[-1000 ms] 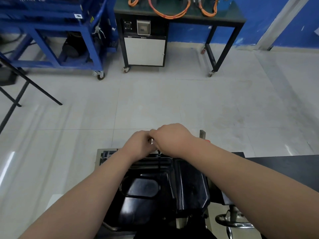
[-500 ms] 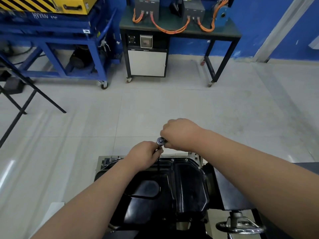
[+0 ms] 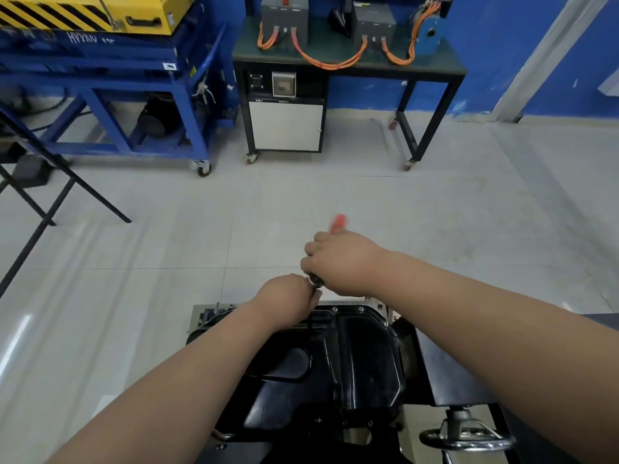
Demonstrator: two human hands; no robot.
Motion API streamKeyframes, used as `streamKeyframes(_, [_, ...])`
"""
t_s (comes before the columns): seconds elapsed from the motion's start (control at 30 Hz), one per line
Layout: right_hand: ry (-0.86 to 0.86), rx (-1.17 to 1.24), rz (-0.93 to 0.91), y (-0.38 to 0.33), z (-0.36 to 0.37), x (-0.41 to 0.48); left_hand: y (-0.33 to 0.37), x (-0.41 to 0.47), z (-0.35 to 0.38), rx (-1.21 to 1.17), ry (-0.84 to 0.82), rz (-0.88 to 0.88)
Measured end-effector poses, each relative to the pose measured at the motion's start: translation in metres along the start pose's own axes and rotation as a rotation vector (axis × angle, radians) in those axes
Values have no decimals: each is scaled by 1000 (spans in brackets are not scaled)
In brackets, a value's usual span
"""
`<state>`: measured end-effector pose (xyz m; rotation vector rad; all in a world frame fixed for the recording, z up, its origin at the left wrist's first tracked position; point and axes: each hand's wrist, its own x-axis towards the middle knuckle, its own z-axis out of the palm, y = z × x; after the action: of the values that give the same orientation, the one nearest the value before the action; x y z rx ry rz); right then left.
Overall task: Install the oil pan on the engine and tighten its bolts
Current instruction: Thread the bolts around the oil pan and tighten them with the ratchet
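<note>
While left hand [image 3: 284, 303] grips ratchet [image 3: 316, 280] head at oil pan [image 3: 365, 363] far edge, right hand [image 3: 345, 262], clenched round handle, has swung outward: tightening stroke underway.

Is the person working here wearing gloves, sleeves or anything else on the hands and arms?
No. The left hand and right hand are bare, without gloves, and no ring shows. The left forearm and right forearm are uncovered to the picture's edge: no sleeve, watch or wristband in view.
</note>
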<state>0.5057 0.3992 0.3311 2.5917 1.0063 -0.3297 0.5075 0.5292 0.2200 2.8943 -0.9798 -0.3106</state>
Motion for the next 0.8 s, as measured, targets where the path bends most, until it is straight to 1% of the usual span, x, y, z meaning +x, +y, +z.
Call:
streamKeyframes(0.03, [13,-8,-22,2,-1,-1,-1,-1,0,12,1,-2])
streamKeyframes(0.1, [5,15,33,-5,-2,-1,-3,0,-1,8,-11,-74])
streamKeyframes(0.17, [-58,74,172,-15,-1,4,-3,2,-4,7,-66,-128])
streamKeyframes(0.23, [-137,171,292,-18,1,8,-3,3,-5,-15,-118,-123])
streamKeyframes(0.27, [-147,165,287,-17,1,9,-3,4,-5,-7,-122,-85])
streamKeyframes(0.33, [-76,53,141,-10,-2,8,-4,5,-6,46,-88,-5])
streamKeyframes(0.37, [-44,16,57,-4,-1,6,-3,5,-7,69,-70,13])
streamKeyframes(0.43, [-9,-27,-10,4,-2,3,-1,4,-9,91,-47,5])
streamKeyframes(0.5, [-1,1,53,0,0,3,0,4,-12,66,-52,-68])
streamKeyframes(0.57, [-20,66,178,-11,4,3,1,4,-16,-1,-91,-141])
streamKeyframes(0.63, [-97,157,279,-16,6,4,0,5,-18,-89,-142,-159])
streamKeyframes(0.67, [-103,161,270,-16,6,4,-1,6,-20,-98,-156,-136])
streamKeyframes(0.77, [-2,16,67,-4,2,4,-2,9,-21,7,-136,13])
streamKeyframes(0.8, [17,-19,32,1,1,4,-2,10,-22,35,-133,40])
